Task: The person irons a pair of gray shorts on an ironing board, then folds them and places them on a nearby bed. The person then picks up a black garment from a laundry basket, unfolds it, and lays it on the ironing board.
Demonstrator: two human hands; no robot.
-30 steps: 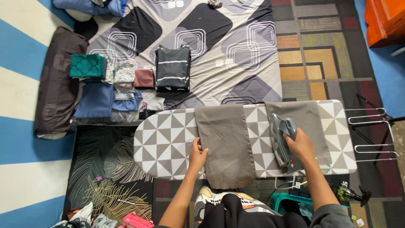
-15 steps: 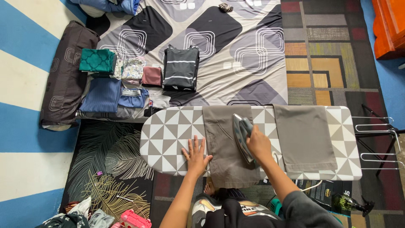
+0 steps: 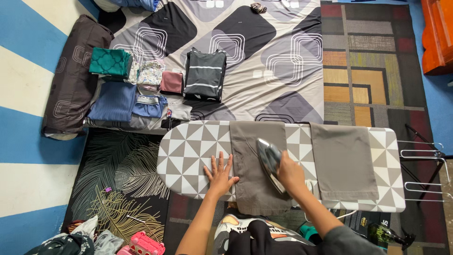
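Taking the ironing board (image 3: 188, 151) as the landmark, a dark bolster (image 3: 71, 80) lies far off its left end, up on the patterned mattress (image 3: 283, 61). Between bolster and board sit folded clothes: a green piece (image 3: 109, 61), a blue stack (image 3: 113, 101) and a dark striped shirt (image 3: 205, 73) just beyond the board's far edge. On the board's left half the left hand (image 3: 219, 172) lies flat, fingers spread, its fingertips at the left edge of the grey-brown trouser leg (image 3: 255, 189); it grips nothing. That trouser leg crosses the board from far edge to near edge and hangs over the near side. Just right of the left hand, the right hand (image 3: 290, 172) is closed around the handle of the iron (image 3: 269, 158), which rests on the trouser leg. The hands are apart. Further right on the board lies a second grey cloth panel (image 3: 344, 160), flat. Off the board's right end juts a wire rack (image 3: 424, 170).
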